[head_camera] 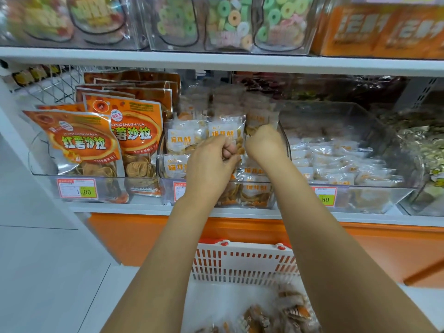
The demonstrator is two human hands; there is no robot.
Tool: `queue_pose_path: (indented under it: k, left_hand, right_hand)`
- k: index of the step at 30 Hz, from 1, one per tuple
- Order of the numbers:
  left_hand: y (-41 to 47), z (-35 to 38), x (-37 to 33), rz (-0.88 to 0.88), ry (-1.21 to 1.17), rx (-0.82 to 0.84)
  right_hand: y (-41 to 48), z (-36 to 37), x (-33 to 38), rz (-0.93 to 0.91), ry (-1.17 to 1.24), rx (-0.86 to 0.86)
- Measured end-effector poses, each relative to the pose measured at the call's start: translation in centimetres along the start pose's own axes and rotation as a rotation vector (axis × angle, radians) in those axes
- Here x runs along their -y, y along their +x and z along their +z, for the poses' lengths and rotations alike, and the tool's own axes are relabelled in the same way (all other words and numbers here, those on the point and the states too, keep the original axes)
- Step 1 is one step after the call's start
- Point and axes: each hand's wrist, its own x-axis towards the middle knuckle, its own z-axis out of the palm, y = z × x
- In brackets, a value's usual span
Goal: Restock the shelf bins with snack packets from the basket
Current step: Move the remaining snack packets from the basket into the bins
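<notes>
**Step in hand:** placing a snack packet into the middle bin on the shelf. Judged part-way through the restock, with stock left in the basket.

**Left grip**: fingers curled, pinching the lower edge of the snack packet. Holds it upright just above the pile.

**Right grip**: just beside the left grip, fingers tucked forward among the packets and hidden. Cannot tell whether anything is held.

**Next move, as judged:** set the packet against the row ahead of the grips, let go, then reach down to the basket for more. Calls for a light hold, since the film looks thin, the crisps inside look brittle and a loose heap may slide.

**Containers:**
- Middle bin, clear plastic, directly under and ahead of both grips. Small clear-and-white packets with orange lettering, piled near the rim, some standing and some flat.
- Left bin, outboard of the left grip. Large orange bags of round crisps, standing in rows.
- Right bin, outboard of the right grip. Pale loose packets lying low, with room above.
- Basket, white with red fittings, below the grips and between the forearms. Brown-and-orange basket packets, blurred.
- Above the grips: clear pouches of ring sweets, with orange boxes further right.
</notes>
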Motion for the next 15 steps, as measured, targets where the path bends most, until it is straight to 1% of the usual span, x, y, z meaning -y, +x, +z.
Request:
queue_pose_path:
  k: [6, 12, 14, 15]
  left_hand:
    - [0.0, -0.4, 0.1, 0.007, 0.002, 0.035]
    - [0.0, -0.8, 0.0, 0.042, -0.028, 0.053]
    - [-0.1, -0.9, 0.1, 0.057, -0.032, 0.059]
    - [-0.2, -1.0, 0.1, 0.065, -0.031, 0.061]
  right_hand:
    - [-0.5, -0.9, -0.8, 0.019, 0.178, 0.125]
    - [1.2, -1.0, 0.1, 0.068, 0.381, 0.130]
    - [1.7, -1.0, 0.2, 0.057, 0.369, 0.115]
    - [1.9, -1.1, 0.2, 0.044, 0.322, 0.124]
